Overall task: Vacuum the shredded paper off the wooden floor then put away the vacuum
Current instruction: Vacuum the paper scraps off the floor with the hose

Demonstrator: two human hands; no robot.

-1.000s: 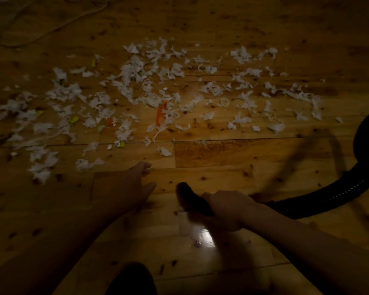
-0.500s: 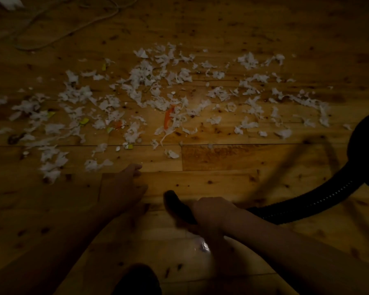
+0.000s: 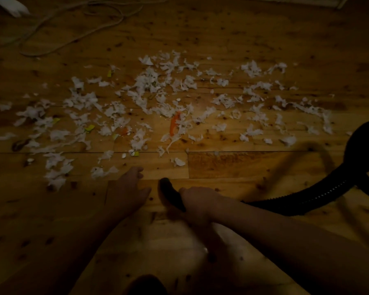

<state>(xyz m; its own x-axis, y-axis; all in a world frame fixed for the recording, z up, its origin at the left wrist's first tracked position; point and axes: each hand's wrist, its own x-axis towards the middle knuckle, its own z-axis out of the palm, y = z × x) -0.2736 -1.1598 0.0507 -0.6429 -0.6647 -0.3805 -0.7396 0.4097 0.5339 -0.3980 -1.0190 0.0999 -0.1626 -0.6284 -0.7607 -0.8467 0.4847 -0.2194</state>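
Nudges vacuum nozzle, gripped in curled right hand, closer to left hand resting loose-fingered and empty on wooden floor; shredded paper lies just ahead, apparently none picked up yet, so sweep barely begins.

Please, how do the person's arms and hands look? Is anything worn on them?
The left forearm and right forearm are bare, with no sleeves in view. The left hand and right hand wear no gloves. Dim light hides any rings.
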